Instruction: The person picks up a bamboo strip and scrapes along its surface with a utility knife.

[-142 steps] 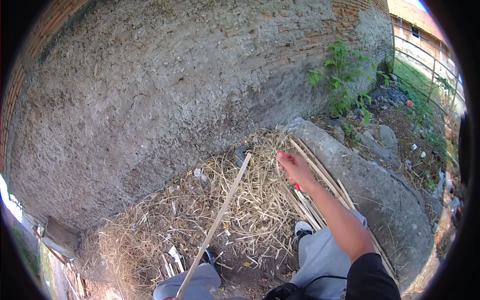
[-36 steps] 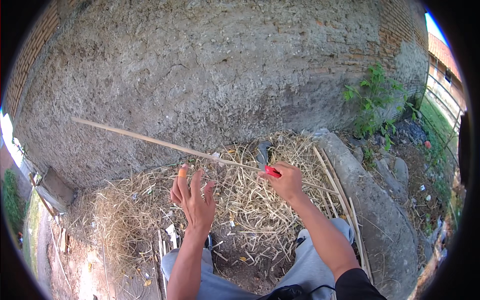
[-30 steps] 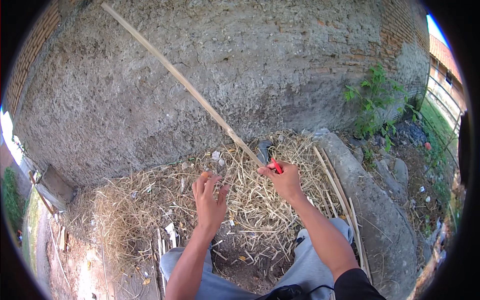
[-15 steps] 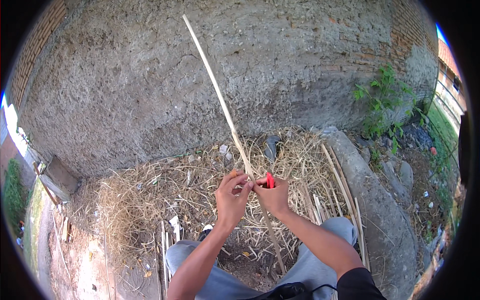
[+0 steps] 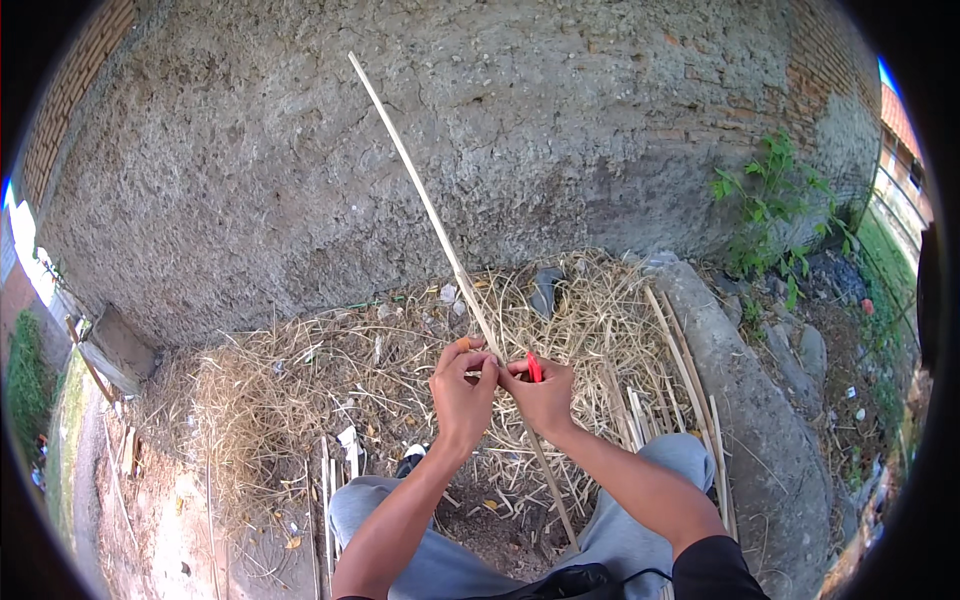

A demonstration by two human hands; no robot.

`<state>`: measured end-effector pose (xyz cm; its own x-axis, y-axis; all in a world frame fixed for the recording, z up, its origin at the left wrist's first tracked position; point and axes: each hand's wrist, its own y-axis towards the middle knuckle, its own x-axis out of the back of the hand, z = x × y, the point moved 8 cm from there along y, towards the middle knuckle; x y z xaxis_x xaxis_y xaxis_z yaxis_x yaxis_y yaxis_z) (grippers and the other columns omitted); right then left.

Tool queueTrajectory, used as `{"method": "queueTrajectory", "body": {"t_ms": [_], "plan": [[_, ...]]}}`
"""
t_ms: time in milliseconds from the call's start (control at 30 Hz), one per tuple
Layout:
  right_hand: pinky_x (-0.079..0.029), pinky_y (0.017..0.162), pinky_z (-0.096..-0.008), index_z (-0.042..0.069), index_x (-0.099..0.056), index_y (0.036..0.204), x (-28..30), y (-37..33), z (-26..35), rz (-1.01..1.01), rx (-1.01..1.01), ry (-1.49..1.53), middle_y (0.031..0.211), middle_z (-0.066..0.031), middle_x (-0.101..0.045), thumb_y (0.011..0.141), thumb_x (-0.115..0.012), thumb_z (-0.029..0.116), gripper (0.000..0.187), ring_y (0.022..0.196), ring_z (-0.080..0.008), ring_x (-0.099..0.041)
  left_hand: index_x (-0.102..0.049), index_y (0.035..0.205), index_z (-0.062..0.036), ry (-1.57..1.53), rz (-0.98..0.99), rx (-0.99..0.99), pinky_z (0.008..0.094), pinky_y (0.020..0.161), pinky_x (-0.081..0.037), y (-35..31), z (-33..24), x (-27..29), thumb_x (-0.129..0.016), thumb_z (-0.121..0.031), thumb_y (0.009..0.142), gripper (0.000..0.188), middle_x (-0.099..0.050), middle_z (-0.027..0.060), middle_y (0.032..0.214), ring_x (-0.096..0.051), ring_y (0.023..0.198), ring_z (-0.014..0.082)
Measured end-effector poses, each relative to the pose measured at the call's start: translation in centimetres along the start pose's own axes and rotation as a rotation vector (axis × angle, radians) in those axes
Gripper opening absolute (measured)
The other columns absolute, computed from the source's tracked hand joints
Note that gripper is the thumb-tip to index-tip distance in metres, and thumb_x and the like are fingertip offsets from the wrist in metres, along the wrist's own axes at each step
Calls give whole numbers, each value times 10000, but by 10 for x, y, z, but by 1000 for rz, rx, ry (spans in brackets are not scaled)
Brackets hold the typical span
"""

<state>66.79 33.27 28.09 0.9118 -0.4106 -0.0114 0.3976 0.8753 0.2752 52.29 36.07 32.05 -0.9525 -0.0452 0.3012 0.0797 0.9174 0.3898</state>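
Observation:
A long, thin bamboo strip (image 5: 420, 190) slants from the ground between my legs up across the wall. My left hand (image 5: 461, 395) is closed on it about midway, thumb and fingers pinching it; an orange band (image 5: 463, 343) circles one finger. My right hand (image 5: 543, 397) is closed beside it, its fingertips against the strip and almost meeting the left ones. A bright red handle-like object (image 5: 534, 368) sticks up from the right fingers; the rest of it is hidden in the grip.
Curly shavings (image 5: 250, 430) cover the ground around my feet. More bamboo strips (image 5: 690, 380) lie to the right, others (image 5: 332, 500) by my left knee. Ahead rises a rough wall (image 5: 300, 170). A concrete ledge (image 5: 740, 400) and a leafy plant (image 5: 770, 200) are on the right.
The strip's far end has dropped lower and shifted slightly left. Both hands remain together on the strip, and the red object has shifted slightly left and down with the right hand.

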Motion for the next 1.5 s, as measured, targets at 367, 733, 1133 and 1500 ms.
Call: {"method": "queueTrajectory", "body": {"t_ms": [367, 733, 1133, 1500], "plan": [[-388, 507, -217, 0, -744, 792, -2, -3, -11, -31, 73, -42, 657, 22, -651, 819, -817, 133, 154, 583, -21, -515, -682, 902, 77, 150, -16, 50, 292, 647, -572, 1, 1, 0, -661, -68, 874, 149, -572, 146, 1137, -656, 836, 201], [-409, 502, -270, -3, -737, 770, -1, -5, -8, -37, 121, -70, 596, -59, -647, 764, -833, 168, 196, 514, -74, -542, -602, 774, 61, 88, 23, 67, 336, 685, -536, 6, 11, -5, -669, -83, 826, 167, -553, 178, 1094, -606, 873, 256], [-414, 519, -233, -17, -747, 843, -14, -2, -33, 97, -113, 113, 665, 1, -667, 855, -787, 189, 210, 581, -35, -538, -605, 785, 70, 107, -11, 64, 312, 716, -523, 6, 19, -4, -628, -64, 828, 143, -600, 159, 1031, -614, 866, 210], [-477, 590, -221, -36, -718, 880, -17, 2, -15, 211, -155, 83, 731, -25, -686, 928, -728, 164, 206, 676, -54, -608, -645, 910, -7, -504, 212, 431, 332, 802, -523, 5, 54, -19, -504, -110, 943, 178, -656, 47, 862, -633, 841, 140]]}}
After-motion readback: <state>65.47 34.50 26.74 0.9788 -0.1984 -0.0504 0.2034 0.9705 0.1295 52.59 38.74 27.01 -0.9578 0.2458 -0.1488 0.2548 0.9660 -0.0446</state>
